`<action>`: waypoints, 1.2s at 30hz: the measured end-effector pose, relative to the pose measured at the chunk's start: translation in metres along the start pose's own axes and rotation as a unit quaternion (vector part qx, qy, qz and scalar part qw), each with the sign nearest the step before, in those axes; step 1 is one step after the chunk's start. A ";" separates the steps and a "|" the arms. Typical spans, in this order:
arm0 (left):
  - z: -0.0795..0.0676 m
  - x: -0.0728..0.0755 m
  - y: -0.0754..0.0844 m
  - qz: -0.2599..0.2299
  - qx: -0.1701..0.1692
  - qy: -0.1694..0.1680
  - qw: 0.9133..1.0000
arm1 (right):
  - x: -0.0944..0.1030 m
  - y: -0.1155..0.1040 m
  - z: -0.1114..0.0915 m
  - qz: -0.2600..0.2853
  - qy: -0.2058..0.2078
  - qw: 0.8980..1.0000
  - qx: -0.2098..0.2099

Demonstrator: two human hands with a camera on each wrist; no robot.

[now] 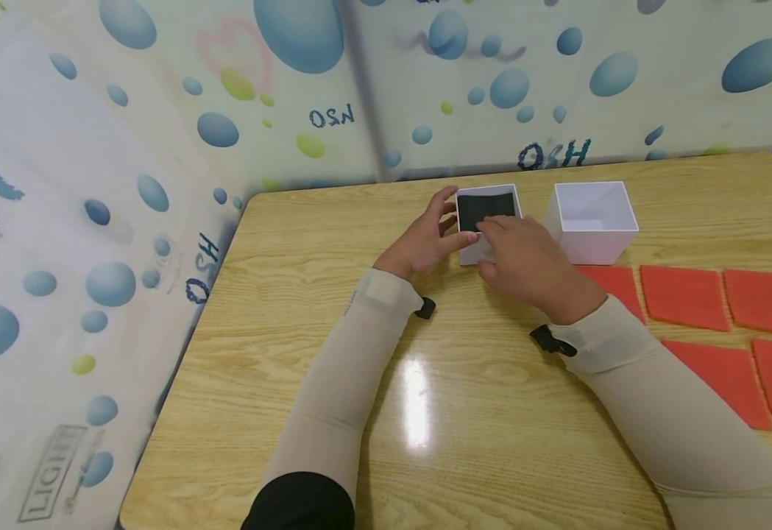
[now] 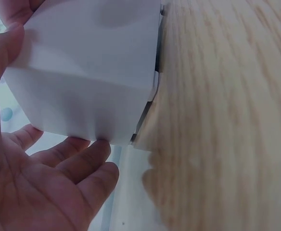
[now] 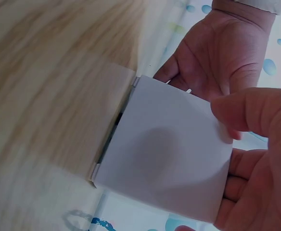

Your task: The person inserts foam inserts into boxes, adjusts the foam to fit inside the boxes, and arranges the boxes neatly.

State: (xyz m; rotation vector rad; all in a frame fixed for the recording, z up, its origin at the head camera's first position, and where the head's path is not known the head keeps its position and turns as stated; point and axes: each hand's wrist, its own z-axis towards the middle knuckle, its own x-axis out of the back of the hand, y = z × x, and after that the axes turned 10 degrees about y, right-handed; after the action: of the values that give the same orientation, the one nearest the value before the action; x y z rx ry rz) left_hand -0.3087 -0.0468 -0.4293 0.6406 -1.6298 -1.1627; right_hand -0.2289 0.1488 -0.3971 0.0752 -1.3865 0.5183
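A small white box (image 1: 475, 252) stands near the table's far edge, its open top facing up. A black sheet-like piece (image 1: 483, 207) lies inside, close to the rim. My left hand (image 1: 422, 240) holds the box at its left side, thumb at the front top edge and fingers along the side wall. From the front right, my right hand (image 1: 527, 259) reaches over the front rim, and its fingertips overlap the black piece's near edge. The right wrist view shows its thumb (image 3: 244, 110) before the front wall, the finger ends hidden behind that wall.
A second white box (image 1: 594, 246), open at the top, stands just to the right. Several flat red square pieces (image 1: 684, 297) lie in rows on the right of the wooden table (image 1: 280, 324). A patterned curtain (image 1: 386, 88) hangs behind the far edge.
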 end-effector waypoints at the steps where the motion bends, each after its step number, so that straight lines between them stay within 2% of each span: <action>1: 0.000 0.000 0.000 0.001 0.001 0.001 1.000 | 0.000 0.000 0.000 -0.001 0.001 1.000 0.001; 17: -0.001 0.000 -0.001 -0.004 -0.001 0.004 1.000 | 0.000 0.002 -0.003 0.011 -0.008 1.000 0.005; 26: 0.000 -0.001 0.000 -0.014 -0.002 0.006 1.000 | 0.010 0.005 -0.004 0.039 -0.018 0.999 -0.018; 30: -0.001 0.000 -0.001 -0.022 -0.001 0.007 1.000 | 0.021 0.007 -0.013 0.047 -0.008 0.998 -0.027; 36: -0.003 0.000 0.004 -0.011 -0.008 0.023 1.000 | 0.044 0.019 -0.042 0.056 -0.001 0.997 -0.050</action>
State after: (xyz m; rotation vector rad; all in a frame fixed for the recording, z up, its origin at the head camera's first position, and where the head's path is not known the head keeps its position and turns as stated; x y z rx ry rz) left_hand -0.3050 -0.0463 -0.4254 0.6719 -1.5760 -1.1688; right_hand -0.1936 0.1942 -0.3681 -0.0822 -1.4225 0.5408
